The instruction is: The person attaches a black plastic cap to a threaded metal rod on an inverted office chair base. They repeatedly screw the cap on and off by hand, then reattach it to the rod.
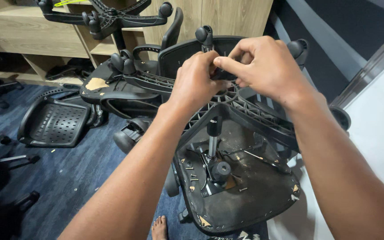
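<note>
Two hands (227, 73), ribbed black plastic chair base (245, 106)

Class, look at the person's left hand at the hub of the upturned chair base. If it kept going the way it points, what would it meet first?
The left hand points up and away, toward the caster on the star base; that caster looks first in line, with a black chair back behind. Depth is uncertain.

the hub of the star base (227, 95) is hiding behind both hands; whatever the fingers (227, 66) are pinching is too small to tell. the bottom edge is cropping the seat underside (245, 200).
</note>
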